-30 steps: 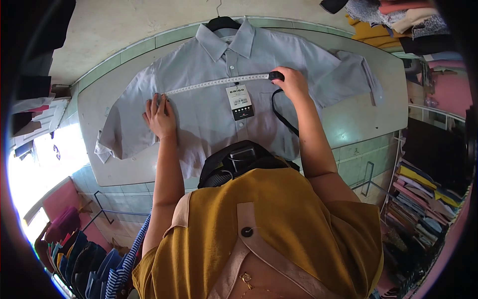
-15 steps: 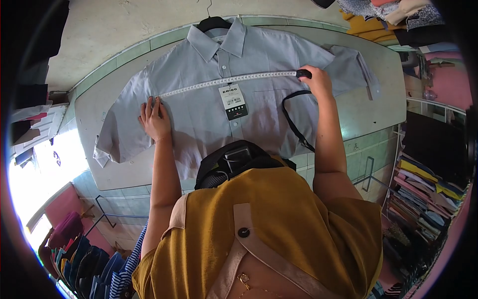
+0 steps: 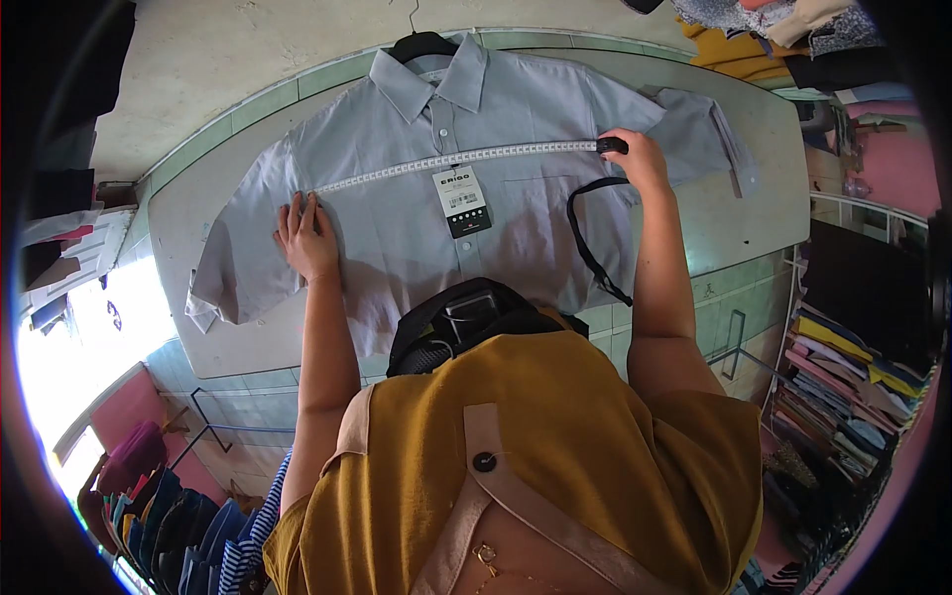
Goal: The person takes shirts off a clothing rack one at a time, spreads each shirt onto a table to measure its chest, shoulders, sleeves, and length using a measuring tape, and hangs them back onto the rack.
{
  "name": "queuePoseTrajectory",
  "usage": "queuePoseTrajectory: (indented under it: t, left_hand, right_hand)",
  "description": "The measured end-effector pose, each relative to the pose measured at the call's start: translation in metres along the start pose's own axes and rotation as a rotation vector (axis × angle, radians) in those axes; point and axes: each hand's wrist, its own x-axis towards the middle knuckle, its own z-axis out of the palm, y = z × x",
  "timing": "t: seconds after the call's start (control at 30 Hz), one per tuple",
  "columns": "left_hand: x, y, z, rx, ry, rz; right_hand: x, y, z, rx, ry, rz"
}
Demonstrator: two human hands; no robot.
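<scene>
A light grey button shirt (image 3: 397, 238) lies spread on a pale table (image 3: 724, 233), with a black hanger (image 3: 424, 46) in its collar. Across its chest runs a white measuring tape (image 3: 466, 157). My left hand (image 3: 308, 236) presses the tape's end on the shirt's left side, fingers slightly apart. On the right, my right hand (image 3: 637, 159) grips the black tape case (image 3: 612, 146), whose black strap (image 3: 585, 243) hangs down in a curve over the shirt. A paper tag (image 3: 461, 201) lies just below the tape at the button line.
Folded clothes (image 3: 843, 377) are stacked at the right, and more garments (image 3: 793, 35) sit at the upper right. Clothes on hangers (image 3: 178, 521) fill the lower left. A black bag (image 3: 471, 322) rests between my body and the table edge.
My right hand has moved right with the case, drawing out more tape across the shirt. The strap has shifted right with it. My left hand remains at the tape's end.
</scene>
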Motion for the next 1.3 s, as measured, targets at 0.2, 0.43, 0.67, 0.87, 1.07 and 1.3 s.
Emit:
queuePoseTrajectory:
  t: [0.2,0.43,0.67,0.87,1.07,1.3]
  left_hand:
    - [0.000,0.000,0.001,0.012,-0.013,-0.005]
    - [-0.001,-0.002,0.001,0.015,-0.003,0.006]
    - [0.001,0.004,-0.007,0.038,-0.050,-0.010]
    - [0.001,0.006,-0.008,0.040,-0.055,-0.027]
    - [0.000,0.000,0.000,-0.016,-0.019,-0.021]
    - [0.000,0.003,-0.003,-0.021,-0.018,-0.033]
  right_hand:
    - [0.002,0.005,-0.001,0.057,-0.029,-0.051]
    - [0.003,0.008,-0.001,0.084,-0.034,-0.086]
    - [0.004,0.010,0.001,0.099,-0.049,-0.070]
    - [0.003,0.010,0.001,0.096,-0.030,-0.090]
    - [0.004,0.012,0.002,0.094,-0.027,-0.113]
    - [0.005,0.018,0.006,0.116,-0.008,-0.120]
